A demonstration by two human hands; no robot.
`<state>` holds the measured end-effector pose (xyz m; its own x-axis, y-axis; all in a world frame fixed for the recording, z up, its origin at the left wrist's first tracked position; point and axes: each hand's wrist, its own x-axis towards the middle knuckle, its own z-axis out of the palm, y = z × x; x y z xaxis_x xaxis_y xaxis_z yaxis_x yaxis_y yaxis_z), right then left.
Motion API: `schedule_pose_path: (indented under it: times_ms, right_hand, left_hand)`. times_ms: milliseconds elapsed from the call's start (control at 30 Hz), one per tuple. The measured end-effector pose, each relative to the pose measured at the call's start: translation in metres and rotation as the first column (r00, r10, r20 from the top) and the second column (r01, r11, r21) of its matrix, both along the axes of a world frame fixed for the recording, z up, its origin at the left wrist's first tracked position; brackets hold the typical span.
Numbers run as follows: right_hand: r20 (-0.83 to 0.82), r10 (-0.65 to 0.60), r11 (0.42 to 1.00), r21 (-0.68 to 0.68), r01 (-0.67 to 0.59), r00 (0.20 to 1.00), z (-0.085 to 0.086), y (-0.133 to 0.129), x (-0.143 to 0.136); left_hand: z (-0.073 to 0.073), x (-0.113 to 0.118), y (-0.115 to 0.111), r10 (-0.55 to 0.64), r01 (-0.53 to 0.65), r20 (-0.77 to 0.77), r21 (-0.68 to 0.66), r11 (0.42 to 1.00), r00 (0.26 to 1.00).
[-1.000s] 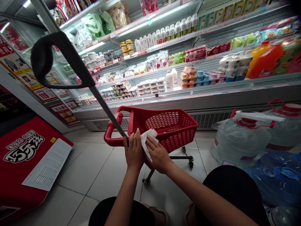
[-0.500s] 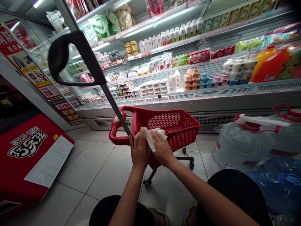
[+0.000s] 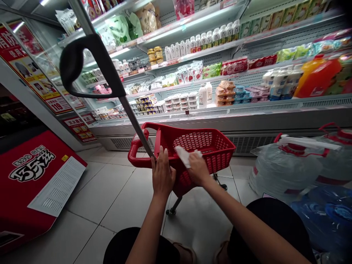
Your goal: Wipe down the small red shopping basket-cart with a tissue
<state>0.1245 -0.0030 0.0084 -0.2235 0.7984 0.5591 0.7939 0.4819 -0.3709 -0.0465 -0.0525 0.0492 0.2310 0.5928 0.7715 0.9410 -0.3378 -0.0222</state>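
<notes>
Shifted toward three o'clock since earlier: white cloth, gripped by my right hand, projecting at ten o'clock; my left hand, fingers straight, touches the red cart.

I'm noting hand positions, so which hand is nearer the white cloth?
Right: the right hand holds the white cloth; the left hand is left of it, against the red cart.

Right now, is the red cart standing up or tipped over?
Standing up. The red cart rests on its wheels on the tiled floor, open top facing up.
</notes>
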Motion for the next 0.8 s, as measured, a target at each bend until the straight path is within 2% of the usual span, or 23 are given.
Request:
schedule_pose_path:
  times_ms: [67, 100, 167, 200, 267, 333, 400, 467, 533, 633, 700, 733, 800]
  right_hand:
    - [-0.006, 0.175, 0.982, 0.076, -0.174, 0.985, 0.013, -0.009, -0.041]
    - [-0.022, 0.226, 0.969, 0.109, -0.223, 0.974, 0.016, -0.013, -0.054]
    - [-0.011, 0.294, 0.944, 0.159, -0.288, 0.956, 0.014, -0.015, -0.060]
    - [0.013, 0.292, 0.942, 0.166, -0.290, 0.956, 0.008, -0.013, -0.052]
    - [0.084, 0.244, 0.953, 0.163, -0.255, 0.966, -0.012, -0.006, -0.019]
    - [0.107, 0.113, 0.980, 0.149, -0.129, 0.988, -0.034, 0.004, 0.023]
    - [0.091, -0.029, 0.993, 0.119, 0.018, 0.995, -0.048, 0.011, 0.055]
    - [0.055, -0.120, 0.989, 0.089, 0.115, 0.991, -0.051, 0.012, 0.062]
    - [0.033, -0.088, 0.992, 0.090, 0.084, 0.996, -0.042, 0.007, 0.040]
    - [0.068, 0.135, 0.979, 0.143, -0.143, 0.989, -0.021, -0.008, -0.016]
    - [0.067, 0.177, 0.968, 0.167, -0.186, 0.982, -0.011, -0.015, -0.040]
    - [0.075, 0.191, 0.965, 0.171, -0.201, 0.979, -0.011, -0.016, -0.041]
    - [0.108, 0.199, 0.962, 0.171, -0.215, 0.974, -0.017, -0.013, -0.019]
  left_hand:
    - [0.001, -0.004, 0.001, -0.025, 0.025, 0.020, 0.009, 1.000, 0.999]
    - [0.002, -0.007, 0.002, -0.038, 0.037, 0.029, 0.018, 0.999, 0.999]
    - [0.003, -0.012, 0.002, -0.050, 0.049, 0.022, 0.034, 0.998, 0.999]
    - [0.003, -0.015, 0.002, -0.046, 0.046, 0.007, 0.035, 0.998, 0.999]
    - [0.002, -0.017, 0.002, -0.025, 0.025, -0.047, 0.014, 1.000, 0.999]
    - [-0.001, -0.017, 0.001, 0.010, -0.013, -0.097, -0.024, 1.000, 0.995]
    - [-0.004, -0.014, 0.001, 0.049, -0.054, -0.121, -0.043, 0.998, 0.992]
    - [-0.007, -0.011, 0.001, 0.078, -0.083, -0.110, -0.040, 0.996, 0.991]
    - [-0.009, -0.009, 0.003, 0.088, -0.092, -0.097, -0.035, 0.995, 0.991]
    - [-0.010, -0.009, 0.005, 0.075, -0.080, -0.120, -0.036, 0.996, 0.990]
    - [-0.009, -0.013, 0.005, 0.062, -0.069, -0.144, -0.039, 0.997, 0.988]
    - [-0.009, -0.015, 0.005, 0.055, -0.062, -0.154, -0.043, 0.997, 0.987]
    - [-0.008, -0.019, 0.004, 0.043, -0.052, -0.163, -0.054, 0.997, 0.986]
